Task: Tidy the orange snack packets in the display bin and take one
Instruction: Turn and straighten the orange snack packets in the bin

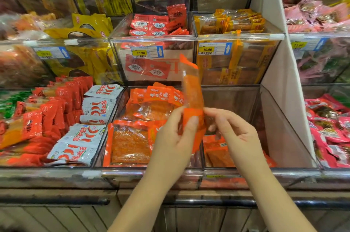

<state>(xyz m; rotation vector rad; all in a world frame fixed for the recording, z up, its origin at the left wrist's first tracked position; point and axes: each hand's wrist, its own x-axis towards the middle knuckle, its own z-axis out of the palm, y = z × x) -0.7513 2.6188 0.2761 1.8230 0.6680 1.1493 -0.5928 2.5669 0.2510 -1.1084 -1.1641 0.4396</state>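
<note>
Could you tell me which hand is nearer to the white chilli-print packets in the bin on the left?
Left. The left hand is just right of the white chilli-print packets; the right hand lies farther right, beyond the upright orange packet.

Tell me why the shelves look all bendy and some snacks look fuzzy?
In the head view, the wide lens curves the shelf rail and bin edges. The far left snack bags look smeared and soft. Shop lights glare white on the clear bin front. The orange packet, held upright by the left hand and right hand, looks a little blurred.
</note>
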